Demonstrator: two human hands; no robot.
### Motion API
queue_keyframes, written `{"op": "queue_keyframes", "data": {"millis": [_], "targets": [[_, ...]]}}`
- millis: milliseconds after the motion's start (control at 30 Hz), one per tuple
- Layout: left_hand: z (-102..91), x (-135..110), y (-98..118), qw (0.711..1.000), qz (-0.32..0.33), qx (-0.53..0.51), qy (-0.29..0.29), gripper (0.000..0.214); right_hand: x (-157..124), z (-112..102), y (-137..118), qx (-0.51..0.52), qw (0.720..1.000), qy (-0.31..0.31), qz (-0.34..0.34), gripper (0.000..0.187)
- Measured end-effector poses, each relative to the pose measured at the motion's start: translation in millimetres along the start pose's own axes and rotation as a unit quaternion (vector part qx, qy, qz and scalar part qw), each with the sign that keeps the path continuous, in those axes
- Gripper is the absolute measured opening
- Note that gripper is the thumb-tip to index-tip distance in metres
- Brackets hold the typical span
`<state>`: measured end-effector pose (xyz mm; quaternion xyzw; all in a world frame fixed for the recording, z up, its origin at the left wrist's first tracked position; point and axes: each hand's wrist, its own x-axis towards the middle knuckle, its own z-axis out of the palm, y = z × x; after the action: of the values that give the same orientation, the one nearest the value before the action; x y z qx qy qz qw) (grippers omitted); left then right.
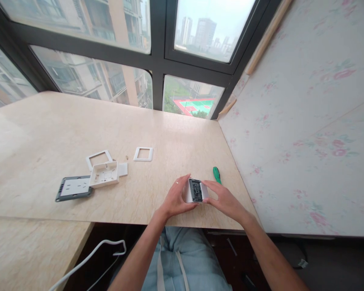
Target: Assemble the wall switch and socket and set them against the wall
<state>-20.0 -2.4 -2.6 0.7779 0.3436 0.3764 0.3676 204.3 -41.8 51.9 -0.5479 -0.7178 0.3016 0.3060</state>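
Observation:
My left hand point(176, 199) and my right hand point(224, 199) both grip a small white wall socket unit point(195, 190), its dark back side facing up, just above the near edge of the beige table point(170, 133). The left fingers curl round its left side, a ring on one finger. The right fingers close on its right side. A green-handled screwdriver point(216, 174) lies just behind my right hand.
To the left lie a white mounting box point(104, 174), a grey-framed socket plate point(74, 187), a white frame point(98, 158), another white frame point(143, 154) and a tiny screw point(127, 157). A wallpapered wall point(306, 121) rises on the right. A white cable point(91, 254) hangs below.

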Motion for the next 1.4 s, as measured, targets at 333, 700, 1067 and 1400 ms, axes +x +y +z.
{"op": "queue_keyframes", "data": {"millis": [333, 700, 1067, 1400], "targets": [[-3.5, -2, 2, 0.997, 0.009, -0.071, 0.023, 0.096, -2, 7, 24, 0.186, 0.981, 0.011, 0.049, 0.06], [-2.0, -2, 3, 0.997, 0.023, -0.076, 0.024, 0.094, -3, 20, 34, 0.234, 0.97, 0.03, 0.054, 0.059], [-2.3, -2, 4, 0.997, 0.028, -0.064, 0.023, 0.094, -4, 14, 30, 0.128, 0.991, 0.007, 0.029, 0.052], [-0.6, -2, 1, 0.996, 0.061, -0.05, 0.04, 0.095, -7, 16, 32, 0.099, 0.995, 0.009, -0.001, 0.045]]}}
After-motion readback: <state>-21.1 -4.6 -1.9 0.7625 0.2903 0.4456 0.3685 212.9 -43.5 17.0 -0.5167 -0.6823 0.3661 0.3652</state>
